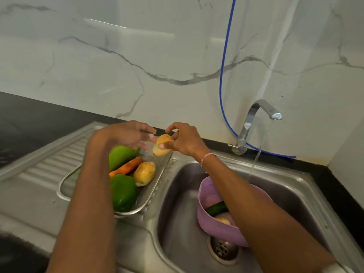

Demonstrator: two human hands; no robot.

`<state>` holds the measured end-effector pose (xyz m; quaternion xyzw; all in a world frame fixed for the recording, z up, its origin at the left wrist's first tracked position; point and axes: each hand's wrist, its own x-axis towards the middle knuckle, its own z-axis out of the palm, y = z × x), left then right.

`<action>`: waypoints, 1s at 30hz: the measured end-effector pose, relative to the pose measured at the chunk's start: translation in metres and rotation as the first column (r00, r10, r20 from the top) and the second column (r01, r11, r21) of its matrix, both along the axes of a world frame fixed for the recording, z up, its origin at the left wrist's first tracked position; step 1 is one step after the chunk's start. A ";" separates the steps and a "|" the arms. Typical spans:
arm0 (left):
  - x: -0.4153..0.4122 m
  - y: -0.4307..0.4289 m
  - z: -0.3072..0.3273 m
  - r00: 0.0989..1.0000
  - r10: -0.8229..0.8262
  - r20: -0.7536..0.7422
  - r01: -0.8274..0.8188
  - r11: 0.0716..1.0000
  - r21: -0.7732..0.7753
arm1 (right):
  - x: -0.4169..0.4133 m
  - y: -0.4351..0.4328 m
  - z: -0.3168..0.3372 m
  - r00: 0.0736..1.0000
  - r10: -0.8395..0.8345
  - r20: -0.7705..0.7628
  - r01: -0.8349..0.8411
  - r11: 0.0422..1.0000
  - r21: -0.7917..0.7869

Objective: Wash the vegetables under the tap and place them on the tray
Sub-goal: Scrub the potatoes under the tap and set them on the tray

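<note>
Right hand (185, 140) pinches pale yellow oval potato (162, 148); left hand (126, 135), fingers extended, beside it. Forearms partly hide steel tray (157, 183) and lilac plastic bowl (202, 196).

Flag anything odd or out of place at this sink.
The tap is running with nothing under it. The water falls by the purple bowl rim in the sink, while the right hand holds a potato over the tray, away from the stream. Nothing else stands out.

Bowl (214, 227) vegetables (215, 208) half behind forearm (256, 209)
</note>
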<state>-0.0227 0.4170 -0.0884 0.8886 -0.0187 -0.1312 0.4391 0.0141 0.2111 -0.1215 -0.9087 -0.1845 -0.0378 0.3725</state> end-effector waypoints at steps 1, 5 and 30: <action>0.002 0.001 -0.005 1.000 0.015 -0.021 -0.014 1.000 0.013 | 0.003 0.005 -0.002 1.000 0.009 0.026 -0.007 0.998 -0.064; 0.007 0.000 -0.021 0.992 0.056 -0.112 -0.047 0.996 0.081 | 0.011 0.025 -0.017 0.990 0.073 0.123 -0.021 0.925 -0.380; -0.007 -0.241 -0.134 0.887 -0.439 0.142 0.338 0.828 0.447 | -0.085 -0.218 -0.123 0.896 -0.309 -0.317 0.095 0.834 -0.544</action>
